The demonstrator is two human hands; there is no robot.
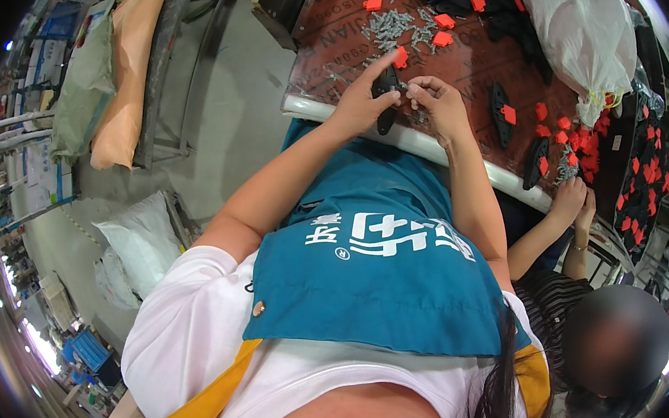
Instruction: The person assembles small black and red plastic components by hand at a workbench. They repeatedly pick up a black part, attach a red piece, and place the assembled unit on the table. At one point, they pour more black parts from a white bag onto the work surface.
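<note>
My left hand [364, 100] grips a long black plastic part [387, 121], wide in the middle and narrow at its ends, over the near edge of the table. A red plastic piece [401, 56] shows at the far end of that part. Close beside it, my right hand [440, 108] pinches what looks like a small silvery metal piece [404, 89] against the part; its exact kind is too small to tell. Beyond my hands lies a loose pile of small metal pieces [390, 31], with several red plastic pieces [444, 21] around it.
More black parts [501, 116] with red pieces lie to the right. A white plastic bag [584, 40] stands at the far right. A co-worker's hands [574, 202] are at the table's right edge, near red pieces. Sacks [128, 71] lean on the left.
</note>
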